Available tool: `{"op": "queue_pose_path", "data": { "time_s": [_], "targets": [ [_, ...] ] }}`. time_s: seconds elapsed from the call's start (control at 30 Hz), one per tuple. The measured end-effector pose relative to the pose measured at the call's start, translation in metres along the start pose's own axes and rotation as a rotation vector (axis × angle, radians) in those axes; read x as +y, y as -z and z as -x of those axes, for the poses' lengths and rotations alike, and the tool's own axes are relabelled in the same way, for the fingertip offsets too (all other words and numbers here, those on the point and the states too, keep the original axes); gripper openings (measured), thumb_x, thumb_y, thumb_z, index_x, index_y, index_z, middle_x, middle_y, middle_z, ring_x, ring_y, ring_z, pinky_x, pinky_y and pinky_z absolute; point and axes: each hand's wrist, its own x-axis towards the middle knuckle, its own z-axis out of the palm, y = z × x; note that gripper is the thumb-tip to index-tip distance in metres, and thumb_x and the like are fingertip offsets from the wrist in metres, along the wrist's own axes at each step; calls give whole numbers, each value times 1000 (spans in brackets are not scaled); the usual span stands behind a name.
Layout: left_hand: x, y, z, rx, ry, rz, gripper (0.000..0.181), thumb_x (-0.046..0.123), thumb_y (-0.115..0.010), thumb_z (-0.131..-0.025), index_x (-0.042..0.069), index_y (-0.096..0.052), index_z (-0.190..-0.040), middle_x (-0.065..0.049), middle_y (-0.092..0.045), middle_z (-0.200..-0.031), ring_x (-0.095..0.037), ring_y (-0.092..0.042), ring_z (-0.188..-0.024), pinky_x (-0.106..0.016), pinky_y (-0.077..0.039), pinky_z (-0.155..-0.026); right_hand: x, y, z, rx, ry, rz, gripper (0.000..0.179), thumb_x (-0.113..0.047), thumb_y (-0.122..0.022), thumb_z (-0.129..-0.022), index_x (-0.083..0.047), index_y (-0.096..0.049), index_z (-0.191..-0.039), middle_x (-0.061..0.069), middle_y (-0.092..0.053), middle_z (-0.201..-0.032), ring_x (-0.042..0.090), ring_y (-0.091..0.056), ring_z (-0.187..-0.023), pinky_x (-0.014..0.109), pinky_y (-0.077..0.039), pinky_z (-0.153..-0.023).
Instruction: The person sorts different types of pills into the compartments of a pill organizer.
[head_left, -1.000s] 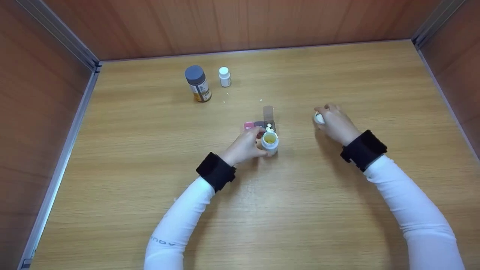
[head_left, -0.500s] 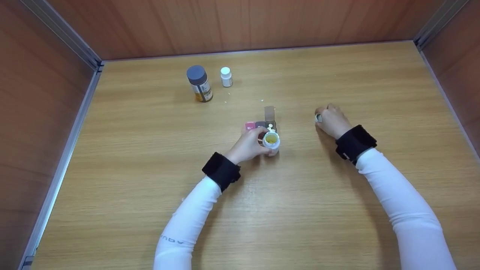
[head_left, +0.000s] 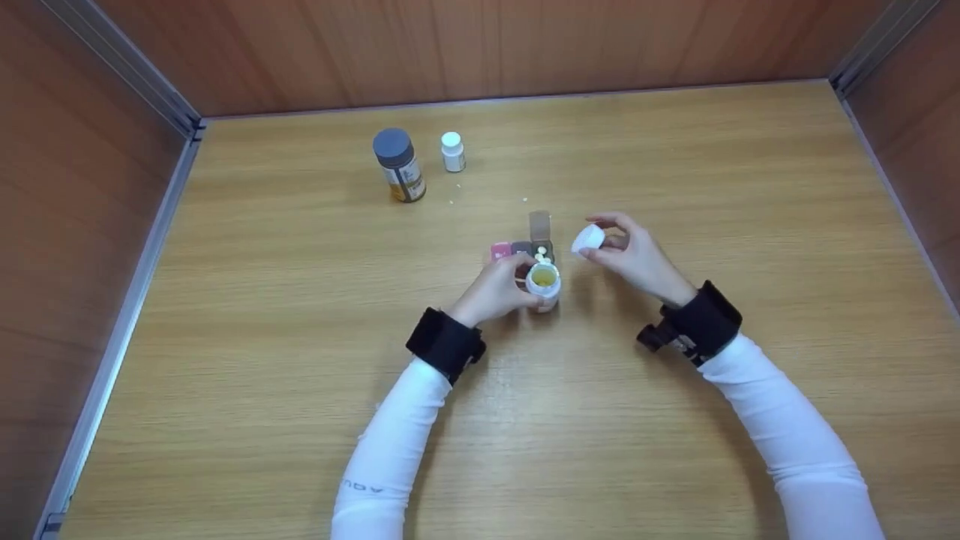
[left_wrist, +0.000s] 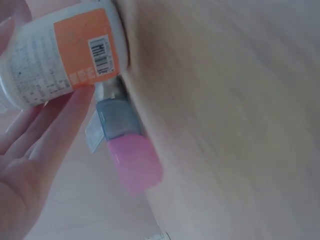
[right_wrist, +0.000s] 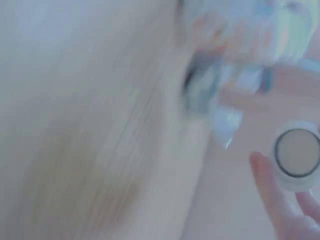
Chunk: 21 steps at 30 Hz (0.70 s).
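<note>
Just on the near side of the pill case (head_left: 520, 249): one white bottle (head_left: 546, 295), round-bodied, smooth, uncapped, mouth upward, yellow showing inside; label printed with an orange block and barcode. Whether bottle and case touch cannot be told.

Left hand (head_left: 495, 294), at the same side of the case: thumb and fingers curved about the bottle, gripping it, spread to its width.

Right hand (head_left: 634, 256), to the right of the case: partly closed, thumb and fingers pinching a white cap (head_left: 588, 239) above the table; cap round, its underside a pale disc with a dark ring.

The case itself: small, rounded compartments in a row; pink lid (head_left: 501, 250) at the left, translucent grey-blue lid beside it, brownish translucent lid (head_left: 540, 226) raised at the right, pale tablets (head_left: 541, 253) below it.

Beyond the case, to the left: one cylindrical jar (head_left: 400, 166), dark ridgeless-looking lid, printed label; beside it, one small white bottle with white cap (head_left: 453, 153), both upright. Beneath the case: wood-grained tabletop (head_left: 375, 300), yellowish brown.
</note>
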Motion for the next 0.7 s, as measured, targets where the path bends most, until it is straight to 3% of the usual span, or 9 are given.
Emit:
{"op": "queue_pose_path", "data": {
  "time_s": [0.1,0.2,0.47,0.7],
  "targets": [
    [1,1,0,-13,6,-9,46,3,-72,-68,-6,-53,-109,-17,-58,-103,-26,-55,-97,-33,-43,-88,-4,-16,10,-23,-1,-183,54,-1,-64,-78,8,-40,-126,22,-40,-125,17,-55,-103,23,-47,-81],
    [1,2,-1,-20,5,-17,47,3,-72,-69,-7,-52,-110,-16,-58,-105,-24,-54,-98,-30,-43,-88,-3,-28,15,-28,-9,-262,54,-3,-66,-76,7,-43,-124,20,-45,-125,15,-54,-105,25,-45,-84],
    [-1,1,-1,2,-12,-28,46,3,-72,-68,-6,-54,-109,-15,-59,-105,-23,-55,-97,-30,-43,-88,6,-46,16,6,13,-318,51,3,-68,-72,8,-49,-119,19,-51,-122,19,-51,-110,27,-40,-92],
    [-1,0,1,28,-29,-37,45,4,-73,-67,-6,-55,-107,-14,-59,-99,-22,-55,-93,-31,-44,-85,13,-50,15,-14,79,-263,51,6,-69,-70,9,-50,-117,20,-52,-120,20,-53,-108,33,-39,-94]
  ]
}}
